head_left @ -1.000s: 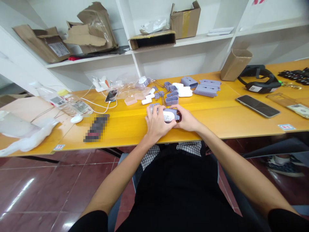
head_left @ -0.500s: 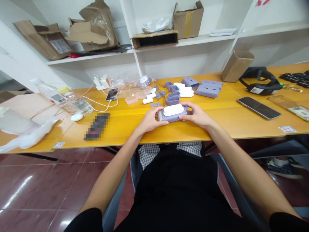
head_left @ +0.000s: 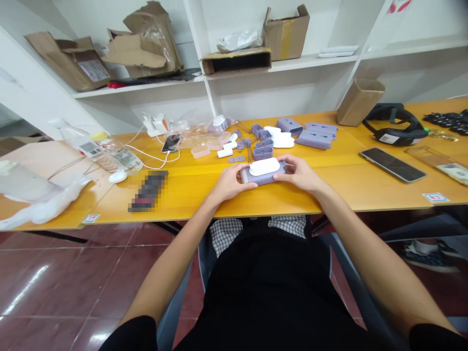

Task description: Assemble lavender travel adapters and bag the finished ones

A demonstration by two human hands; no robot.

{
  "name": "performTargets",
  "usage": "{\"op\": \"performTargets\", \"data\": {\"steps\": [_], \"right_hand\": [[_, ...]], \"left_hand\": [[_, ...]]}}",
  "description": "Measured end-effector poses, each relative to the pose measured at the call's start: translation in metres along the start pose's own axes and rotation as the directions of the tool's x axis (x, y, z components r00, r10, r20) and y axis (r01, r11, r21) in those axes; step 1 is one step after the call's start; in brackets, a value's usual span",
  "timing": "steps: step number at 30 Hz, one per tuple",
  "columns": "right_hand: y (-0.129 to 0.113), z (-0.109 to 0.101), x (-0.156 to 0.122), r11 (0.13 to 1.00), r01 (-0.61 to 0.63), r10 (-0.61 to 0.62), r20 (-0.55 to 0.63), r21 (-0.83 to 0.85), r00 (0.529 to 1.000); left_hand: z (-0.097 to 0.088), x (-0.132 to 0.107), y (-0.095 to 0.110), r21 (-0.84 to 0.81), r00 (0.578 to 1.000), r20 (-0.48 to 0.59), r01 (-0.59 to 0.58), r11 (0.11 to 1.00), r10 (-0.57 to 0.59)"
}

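Observation:
Both my hands hold a purple plastic case (head_left: 262, 176) with a white oval piece (head_left: 264, 166) lying on top, just above the orange table (head_left: 329, 187). My left hand (head_left: 228, 184) grips its left end, fingers curled round it. At the right end, my right hand (head_left: 299, 174) closes on the case in the same way. Behind the case lie more purple parts (head_left: 262, 152), white parts (head_left: 282, 141) and two slotted purple shells (head_left: 317, 134).
A phone (head_left: 392, 165) and a black headset (head_left: 395, 129) lie to the right, beside a brown box (head_left: 360, 101). At left are plastic bottles (head_left: 109, 153), a charging phone (head_left: 170, 143), cables and white bags (head_left: 32, 204). Shelves with cardboard boxes (head_left: 285, 31) stand behind.
A second ago my hands covered the case close to me. They have since turned it flat with the white piece on top and hold it by its ends.

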State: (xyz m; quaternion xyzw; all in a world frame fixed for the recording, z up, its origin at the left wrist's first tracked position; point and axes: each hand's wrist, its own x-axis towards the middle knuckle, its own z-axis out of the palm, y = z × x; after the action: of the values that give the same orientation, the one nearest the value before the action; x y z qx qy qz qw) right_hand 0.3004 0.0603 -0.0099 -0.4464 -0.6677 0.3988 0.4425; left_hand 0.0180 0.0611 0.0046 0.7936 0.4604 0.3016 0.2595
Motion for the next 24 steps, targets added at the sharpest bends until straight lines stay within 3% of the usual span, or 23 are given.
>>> {"op": "performTargets", "data": {"steps": [3,6,8,10,12,15,18,24], "right_hand": [[0.007,-0.006,0.001,0.983,0.070,-0.068,0.013,-0.167,0.998],[0.012,-0.016,0.000,0.966,0.111,-0.099,0.061,-0.233,0.993],[0.015,-0.026,-0.001,0.964,0.101,-0.087,0.069,-0.244,0.994],[0.018,-0.035,-0.001,0.951,0.054,-0.044,0.042,-0.306,0.998],[0.020,-0.039,-0.001,0.887,-0.004,0.007,0.006,-0.461,1.000],[0.021,-0.032,-0.002,0.689,-0.035,0.077,0.024,-0.724,0.997],[0.020,-0.019,-0.003,0.511,-0.040,0.148,0.042,-0.859,0.988],[0.015,-0.012,-0.005,0.439,-0.051,0.212,0.048,-0.897,0.976]], "left_hand": [[-0.003,0.000,-0.004,0.021,0.999,0.032,-0.011,1.000,0.010],[-0.015,-0.003,-0.010,0.072,0.982,0.183,-0.047,0.996,0.033],[-0.026,-0.006,-0.016,0.107,0.964,0.262,-0.074,0.991,0.044],[-0.035,-0.008,-0.022,0.151,0.962,0.272,-0.065,0.986,0.022],[-0.040,-0.008,-0.028,0.236,0.969,0.245,-0.026,0.971,-0.033],[-0.036,-0.007,-0.034,0.401,0.972,0.210,0.011,0.916,-0.104],[-0.027,-0.005,-0.034,0.524,0.972,0.189,0.018,0.852,-0.136],[-0.023,-0.008,-0.025,0.573,0.963,0.200,0.034,0.819,-0.180]]}}
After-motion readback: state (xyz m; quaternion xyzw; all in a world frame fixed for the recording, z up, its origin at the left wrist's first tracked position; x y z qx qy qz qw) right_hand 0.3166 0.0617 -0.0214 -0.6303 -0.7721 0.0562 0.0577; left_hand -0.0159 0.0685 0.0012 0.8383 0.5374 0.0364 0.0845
